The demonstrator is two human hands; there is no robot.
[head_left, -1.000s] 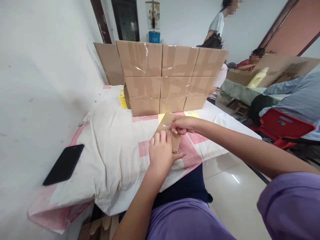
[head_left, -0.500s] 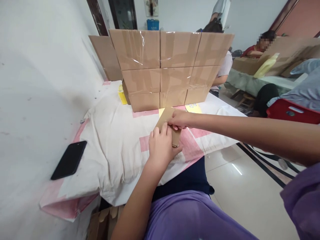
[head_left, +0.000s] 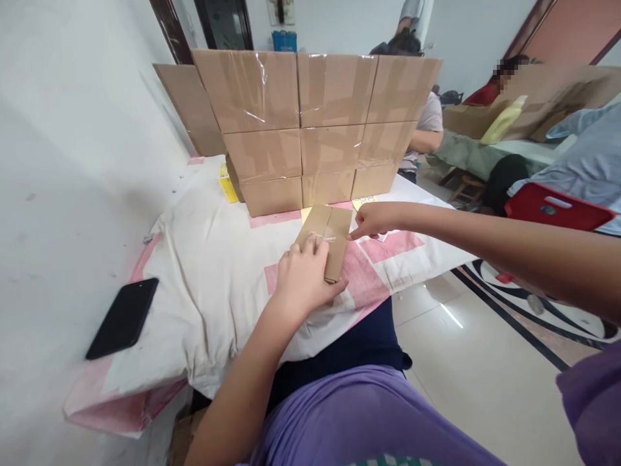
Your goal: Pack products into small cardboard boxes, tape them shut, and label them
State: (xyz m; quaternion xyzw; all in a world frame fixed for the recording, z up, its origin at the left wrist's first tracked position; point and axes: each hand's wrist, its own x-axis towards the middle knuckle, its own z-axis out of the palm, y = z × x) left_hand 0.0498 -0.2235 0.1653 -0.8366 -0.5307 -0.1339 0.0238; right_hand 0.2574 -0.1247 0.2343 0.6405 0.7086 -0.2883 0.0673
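A small flat cardboard box (head_left: pixel 334 223) lies at a slant on the cloth-covered table, with a short strip of clear tape (head_left: pixel 328 238) across its top. My left hand (head_left: pixel 303 268) grips it from the near left, fingers on the top and thumb at the near end. At the box's right edge is my right hand (head_left: pixel 376 219), its index finger pointed at the edge and the other fingers curled. Whatever may be between those curled fingers is hidden. Behind both hands stands a stacked wall of taped cardboard boxes (head_left: pixel 325 149).
A black phone (head_left: pixel 123 317) lies at the table's left edge by the white wall. A yellow packet (head_left: pixel 227 184) sits beside the box stack. Other people are beyond, near a second table with a yellow bottle (head_left: pixel 504 121). A red plastic stool (head_left: pixel 553 207) stands at right.
My right hand has moved off the top of the small box to its right edge, uncovering the clear tape. My left hand stays on the box. The view has shifted slightly.
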